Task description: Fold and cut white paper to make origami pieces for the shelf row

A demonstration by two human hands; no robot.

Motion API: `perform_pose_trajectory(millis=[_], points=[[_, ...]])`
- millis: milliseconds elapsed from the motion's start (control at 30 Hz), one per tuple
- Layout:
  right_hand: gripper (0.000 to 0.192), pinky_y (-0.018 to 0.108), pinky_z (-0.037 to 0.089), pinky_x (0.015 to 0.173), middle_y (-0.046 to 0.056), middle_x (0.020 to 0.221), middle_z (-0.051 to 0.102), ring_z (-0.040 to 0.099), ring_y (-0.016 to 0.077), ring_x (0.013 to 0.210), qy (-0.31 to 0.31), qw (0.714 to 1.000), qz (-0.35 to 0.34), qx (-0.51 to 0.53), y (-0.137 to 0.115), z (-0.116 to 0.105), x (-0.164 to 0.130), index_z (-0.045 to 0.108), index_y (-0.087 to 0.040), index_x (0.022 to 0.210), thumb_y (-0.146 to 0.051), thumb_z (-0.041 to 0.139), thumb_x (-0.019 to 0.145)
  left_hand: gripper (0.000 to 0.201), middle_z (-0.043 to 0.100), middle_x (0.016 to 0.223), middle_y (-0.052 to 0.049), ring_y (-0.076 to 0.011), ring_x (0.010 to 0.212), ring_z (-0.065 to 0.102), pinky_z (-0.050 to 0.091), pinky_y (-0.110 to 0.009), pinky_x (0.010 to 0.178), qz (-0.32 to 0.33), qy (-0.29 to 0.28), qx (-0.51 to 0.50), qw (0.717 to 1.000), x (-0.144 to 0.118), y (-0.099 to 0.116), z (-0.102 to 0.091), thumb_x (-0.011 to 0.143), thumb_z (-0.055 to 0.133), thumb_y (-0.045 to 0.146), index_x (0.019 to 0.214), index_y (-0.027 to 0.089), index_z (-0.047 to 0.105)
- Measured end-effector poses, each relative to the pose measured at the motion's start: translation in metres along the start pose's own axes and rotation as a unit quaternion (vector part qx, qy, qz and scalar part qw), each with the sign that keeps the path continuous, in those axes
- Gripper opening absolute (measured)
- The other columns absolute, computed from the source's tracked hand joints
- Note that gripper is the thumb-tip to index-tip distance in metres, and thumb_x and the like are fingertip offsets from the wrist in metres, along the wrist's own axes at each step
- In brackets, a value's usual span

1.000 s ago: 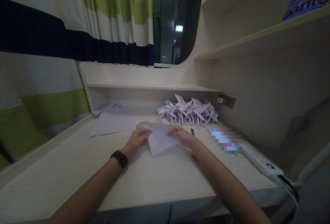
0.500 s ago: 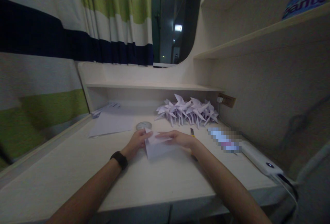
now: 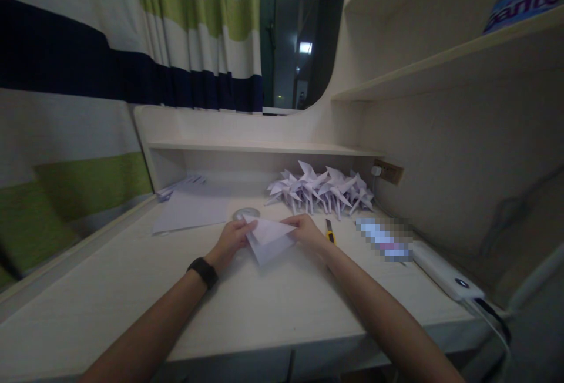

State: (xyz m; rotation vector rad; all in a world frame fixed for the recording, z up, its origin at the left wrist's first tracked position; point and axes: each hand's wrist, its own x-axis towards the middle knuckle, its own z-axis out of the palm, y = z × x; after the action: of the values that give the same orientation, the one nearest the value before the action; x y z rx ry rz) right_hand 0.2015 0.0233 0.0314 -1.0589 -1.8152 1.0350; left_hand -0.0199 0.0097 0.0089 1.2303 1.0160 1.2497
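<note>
The tape roll (image 3: 249,212) is partly hidden beyond the folded paper (image 3: 269,235); the right forearm (image 3: 370,301) covers the knife's (image 3: 330,234) near end. Left hand (image 3: 232,238) and right hand (image 3: 307,234) pinch the paper between them.

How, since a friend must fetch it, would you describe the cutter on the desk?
Find the pale desk, then the white paper pinwheels along its back. Just in front of them, beside the right hand, lies the cutter. Its yellow body sets it apart from the pinwheels.

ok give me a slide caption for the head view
Left hand and right hand hold a part-folded paper sheet, clustered paper pinwheels behind it.
</note>
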Motion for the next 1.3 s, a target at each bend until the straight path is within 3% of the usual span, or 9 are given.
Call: perform_pose_trajectory(millis=[233,400,500,700,800,900,1100,1200,1300], points=[[0.043,0.024,0.048,0.056,0.003,0.078,0.074,0.064,0.0195,0.066,0.008,0.999,-0.03,-0.009,0.007,-0.001,0.004,0.077,-0.015,0.091,-0.01,0.051,0.058,0.032,0.069,0.077,-0.008,-0.0188,0.067,0.064,0.05,-0.028,0.061,0.007,0.002,-0.017,1.0,-0.005,0.009,0.003,0.067,0.075,0.042,0.078,0.013,0.068],[0.049,0.028,0.05,0.07,0.002,0.095,0.074,0.067,0.024,0.085,-0.011,0.988,-0.121,-0.1,0.001,-0.007,-0.002,0.075,-0.021,0.101,-0.007,0.049,0.062,0.03,0.069,0.079,-0.007,-0.0184,0.068,0.064,0.05,-0.029,0.063,0.013,-0.002,-0.045,0.999,-0.005,0.009,0.003,0.067,0.076,0.039,0.078,0.013,0.068],[0.05,0.029,0.048,0.072,0.003,0.095,0.075,0.068,0.0239,0.084,0.009,0.975,-0.154,-0.161,-0.001,-0.008,-0.005,0.075,-0.022,0.102,-0.006,0.048,0.064,0.031,0.07,0.08,-0.008,-0.0194,0.07,0.065,0.051,-0.03,0.065,0.012,-0.008,-0.051,0.999,-0.004,0.007,0.002,0.067,0.076,0.04,0.081,0.013,0.068],[0.045,0.027,0.046,0.07,0.004,0.09,0.075,0.067,0.0246,0.083,0.033,0.964,-0.131,-0.228,0.001,-0.009,-0.004,0.076,-0.021,0.1,-0.006,0.053,0.063,0.033,0.071,0.083,-0.009,-0.0197,0.073,0.066,0.051,-0.03,0.067,0.009,-0.028,-0.032,0.999,-0.004,0.004,0.002,0.068,0.076,0.043,0.08,0.013,0.069],[0.042,0.026,0.046,0.07,0.003,0.087,0.075,0.066,0.0232,0.082,-0.051,0.976,-0.108,-0.182,-0.002,-0.016,-0.004,0.075,-0.02,0.101,-0.009,0.059,0.064,0.032,0.07,0.081,-0.009,-0.0204,0.072,0.065,0.051,-0.03,0.066,0.013,-0.023,-0.025,0.999,-0.003,0.003,0.002,0.067,0.076,0.042,0.077,0.012,0.068],[0.047,0.027,0.048,0.07,0.004,0.095,0.072,0.064,0.0209,0.083,-0.159,0.982,-0.078,-0.069,-0.009,-0.027,-0.005,0.069,-0.018,0.114,-0.022,0.069,0.067,0.033,0.07,0.082,-0.009,-0.0217,0.073,0.066,0.051,-0.031,0.066,0.011,-0.012,-0.027,0.999,-0.001,0.002,0.001,0.067,0.076,0.042,0.08,0.013,0.069],[0.051,0.019,0.044,0.055,0.006,0.089,0.07,0.06,0.0116,0.065,-0.172,0.981,0.03,0.089,-0.018,-0.041,-0.011,0.062,-0.02,0.122,-0.051,0.058,0.083,0.031,0.068,0.076,-0.005,-0.0171,0.066,0.062,0.047,-0.025,0.059,0.004,-0.049,-0.017,0.999,-0.008,0.008,0.008,0.068,0.075,0.042,0.077,0.014,0.066],[0.051,0.018,0.042,0.051,0.006,0.083,0.069,0.059,0.0105,0.06,-0.188,0.974,0.07,0.102,-0.015,-0.03,-0.011,0.065,-0.018,0.116,-0.054,0.061,0.08,0.033,0.064,0.07,-0.004,-0.0145,0.061,0.059,0.043,-0.022,0.053,0.004,-0.099,-0.004,0.995,-0.011,0.005,0.012,0.071,0.073,0.045,0.076,0.013,0.065],[0.046,0.018,0.042,0.051,0.003,0.081,0.069,0.06,0.011,0.061,-0.167,0.979,0.057,0.1,-0.008,-0.007,-0.01,0.066,-0.018,0.108,-0.047,0.071,0.074,0.035,0.064,0.075,-0.004,-0.0147,0.065,0.059,0.044,-0.022,0.056,0.014,-0.121,-0.006,0.993,-0.008,-0.002,0.013,0.075,0.069,0.047,0.083,0.014,0.064]])
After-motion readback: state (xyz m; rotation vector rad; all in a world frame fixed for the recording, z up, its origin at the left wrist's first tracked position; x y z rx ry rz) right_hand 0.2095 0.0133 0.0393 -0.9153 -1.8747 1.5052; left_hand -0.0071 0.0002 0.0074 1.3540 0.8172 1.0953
